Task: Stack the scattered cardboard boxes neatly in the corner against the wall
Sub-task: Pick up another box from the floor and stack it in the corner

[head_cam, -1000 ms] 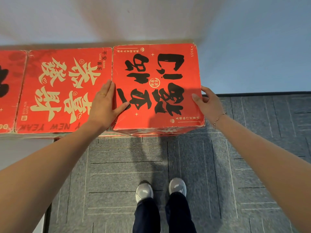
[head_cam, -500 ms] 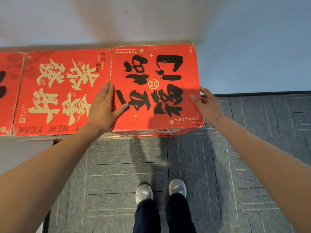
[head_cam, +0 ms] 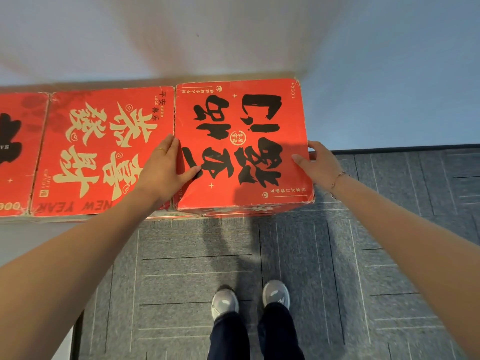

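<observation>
A red cardboard box with black brush lettering (head_cam: 241, 120) sits at the right end of a row of red boxes, its far edge against the white wall (head_cam: 233, 35). My left hand (head_cam: 161, 172) lies along the seam at its left edge, fingers straight and thumb spread over the top. Round the right edge my right hand (head_cam: 319, 167) grips the box, thumb on top and fingers down the side. Touching its left side is a red box with cream lettering (head_cam: 104, 152). A third red box (head_cam: 15, 152) shows partly at the far left.
Grey patterned carpet (head_cam: 181, 268) covers the floor in front of the row and to its right. My feet in grey shoes (head_cam: 224, 302) stand just before the black-lettered box. A pale surface edges the bottom left of the view.
Hardly anything. Both hands stay on the black-lettered box, which has shifted only slightly in view along with its neighbours.
</observation>
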`<action>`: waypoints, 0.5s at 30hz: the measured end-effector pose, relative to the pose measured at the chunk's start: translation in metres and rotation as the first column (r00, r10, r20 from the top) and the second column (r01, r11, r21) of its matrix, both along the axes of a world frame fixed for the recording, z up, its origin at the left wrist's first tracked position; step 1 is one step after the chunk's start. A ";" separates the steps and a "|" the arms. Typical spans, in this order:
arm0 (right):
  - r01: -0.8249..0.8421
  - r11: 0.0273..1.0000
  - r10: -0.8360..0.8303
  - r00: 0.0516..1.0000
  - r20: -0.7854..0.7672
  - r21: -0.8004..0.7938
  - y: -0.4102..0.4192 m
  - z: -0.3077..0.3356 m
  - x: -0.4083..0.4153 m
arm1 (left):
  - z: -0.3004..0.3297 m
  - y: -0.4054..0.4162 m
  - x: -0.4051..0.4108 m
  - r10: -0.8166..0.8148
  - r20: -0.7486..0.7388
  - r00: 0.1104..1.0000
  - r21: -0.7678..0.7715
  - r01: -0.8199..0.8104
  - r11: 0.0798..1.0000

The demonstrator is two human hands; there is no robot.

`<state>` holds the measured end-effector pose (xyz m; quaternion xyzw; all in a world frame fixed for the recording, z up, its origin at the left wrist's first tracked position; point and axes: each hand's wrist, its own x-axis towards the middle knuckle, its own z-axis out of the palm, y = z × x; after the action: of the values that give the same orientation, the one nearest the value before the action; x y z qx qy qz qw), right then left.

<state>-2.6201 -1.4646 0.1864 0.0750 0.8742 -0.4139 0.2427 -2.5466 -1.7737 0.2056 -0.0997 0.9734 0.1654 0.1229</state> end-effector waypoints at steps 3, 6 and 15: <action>0.045 0.999 -0.044 0.997 0.066 -0.018 0.006 0.013 0.000 | 0.018 0.003 -0.001 0.028 0.024 0.999 0.034 -0.029 0.999; 0.038 0.999 -0.037 0.992 0.121 -0.003 0.014 0.034 0.002 | 0.044 0.007 -0.001 0.044 0.056 0.997 0.034 -0.046 0.998; -0.133 0.988 0.118 0.977 0.178 0.079 0.038 0.136 0.013 | 0.144 0.026 0.003 0.010 0.207 0.978 0.019 -0.015 1.000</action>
<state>-2.6068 -1.4263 0.3223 0.0661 0.8706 -0.3499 0.3395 -2.5435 -1.7474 0.3499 -0.1212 0.9530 0.1649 0.2236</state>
